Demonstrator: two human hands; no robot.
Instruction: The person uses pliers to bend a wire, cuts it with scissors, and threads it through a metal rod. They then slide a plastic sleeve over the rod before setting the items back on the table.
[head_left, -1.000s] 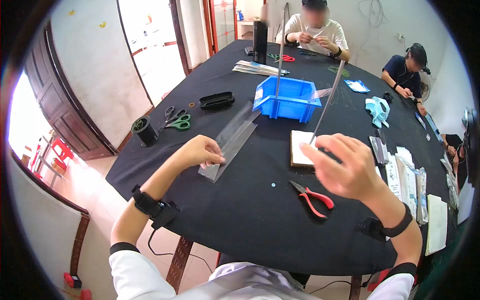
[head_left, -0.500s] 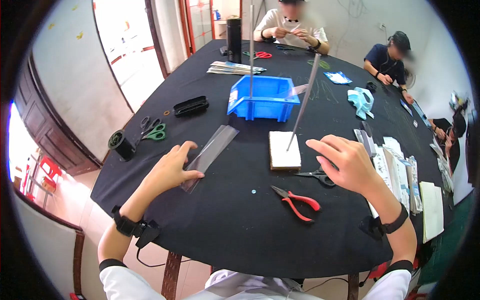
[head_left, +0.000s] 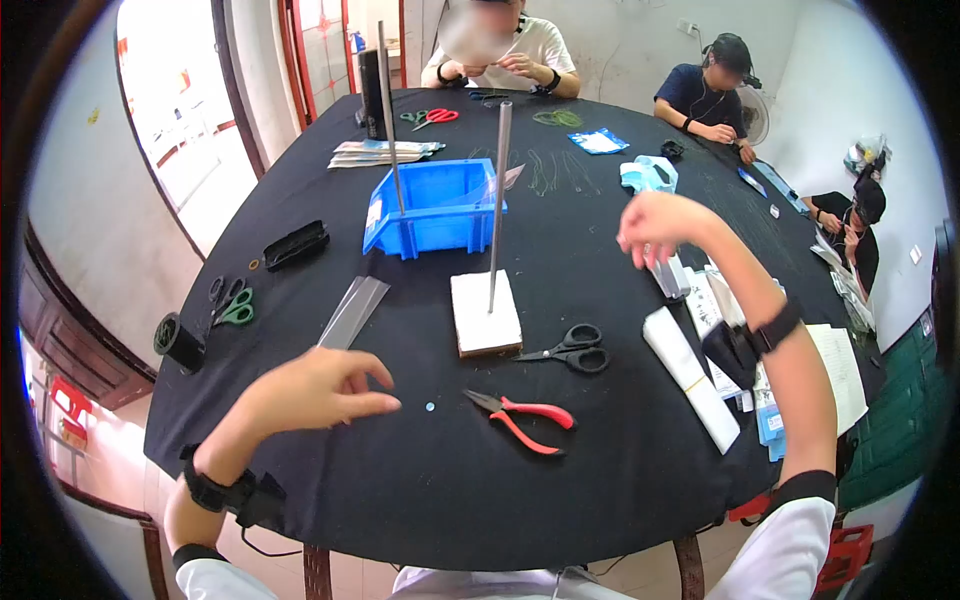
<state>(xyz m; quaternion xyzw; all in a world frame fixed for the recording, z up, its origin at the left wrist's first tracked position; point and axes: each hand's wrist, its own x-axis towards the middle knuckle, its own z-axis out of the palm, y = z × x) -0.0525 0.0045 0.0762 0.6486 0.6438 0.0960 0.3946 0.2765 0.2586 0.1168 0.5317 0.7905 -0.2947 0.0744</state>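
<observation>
My left hand (head_left: 318,388) hovers over the near left of the black-covered table, thumb and fingers apart and holding nothing. Just beyond it lie clear plastic strips (head_left: 355,312), partly hidden by the hand. My right hand (head_left: 662,225) is out at the right, fingers loosely bent downward above a grey boxy object (head_left: 671,278); contact cannot be made out. Below it rests a white banded bundle (head_left: 692,380). Between my hands stand a white-topped block (head_left: 485,330) with an upright metal rod (head_left: 502,180), black scissors (head_left: 575,350) and red-handled pliers (head_left: 525,415).
A blue bin (head_left: 430,235) stands beyond the block, near another thin rod (head_left: 388,120). Green-handled scissors (head_left: 236,308), a black tray (head_left: 296,246) and a dark spool (head_left: 178,342) are at left. Papers (head_left: 835,375) lie right. Several people sit around the table.
The view has turned right. My right hand has moved forward over the grey object, its fingers now bent down. My left hand has drawn back from the plastic strips toward me.
</observation>
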